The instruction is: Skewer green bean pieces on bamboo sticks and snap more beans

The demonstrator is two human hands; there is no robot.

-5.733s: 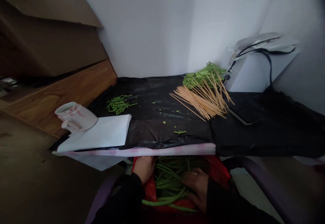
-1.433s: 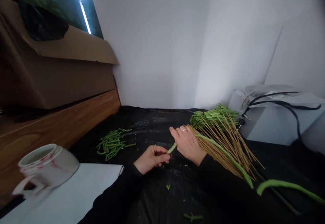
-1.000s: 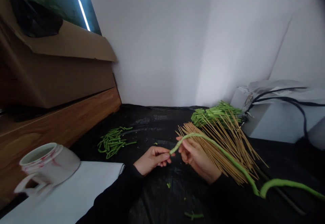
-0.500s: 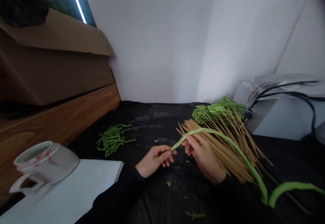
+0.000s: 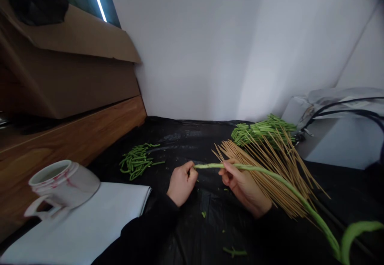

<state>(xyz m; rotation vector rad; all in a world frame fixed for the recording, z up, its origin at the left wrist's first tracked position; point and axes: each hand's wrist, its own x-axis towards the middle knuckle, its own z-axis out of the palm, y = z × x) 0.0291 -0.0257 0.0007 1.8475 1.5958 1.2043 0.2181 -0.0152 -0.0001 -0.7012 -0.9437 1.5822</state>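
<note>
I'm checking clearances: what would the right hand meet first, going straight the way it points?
The right hand would probably meet the pale wall first, beyond the black sheet. Its line seems to pass just clear of the left hand, but depth is unclear.

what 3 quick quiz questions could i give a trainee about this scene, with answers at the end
1. Fill in: the left hand grips the long green bean at one ____, while the right hand pinches it further along.

2. Multiple choice: from the camera, how do the thin sticks lie to the neat pile of cut green pieces?
a) Behind it
b) In front, partly overlapping it
c) Well apart from it

3. True or false: the left hand is holding the mug.

Key: 1. end; 2. b; 3. false
</note>
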